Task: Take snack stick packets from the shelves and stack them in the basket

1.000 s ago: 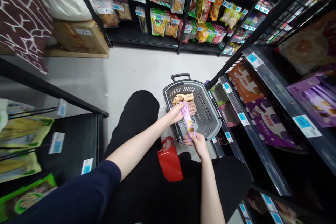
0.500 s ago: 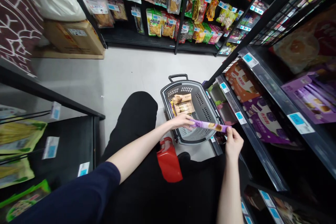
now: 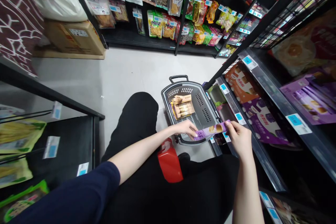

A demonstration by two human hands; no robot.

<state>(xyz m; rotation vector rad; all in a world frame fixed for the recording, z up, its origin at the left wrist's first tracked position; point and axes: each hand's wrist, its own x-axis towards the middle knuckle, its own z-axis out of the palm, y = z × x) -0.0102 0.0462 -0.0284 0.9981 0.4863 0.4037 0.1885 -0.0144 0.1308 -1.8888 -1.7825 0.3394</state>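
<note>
Black shelving (image 3: 76,143) flanks you; your left hand (image 3: 186,128) and right hand (image 3: 240,137) pinch a slim purple packet (image 3: 210,131) at either end.

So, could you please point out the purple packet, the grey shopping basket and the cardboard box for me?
Purple packet (image 3: 212,130): head view, middle of its printed side.
Grey shopping basket (image 3: 204,106): head view, bare inner side wall.
Cardboard box (image 3: 75,41): head view, side bearing the white label.

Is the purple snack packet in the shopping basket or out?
Out: the left hand and right hand hold the purple snack packet near opposite ends, seen across the rim of the gray shopping basket.
</note>
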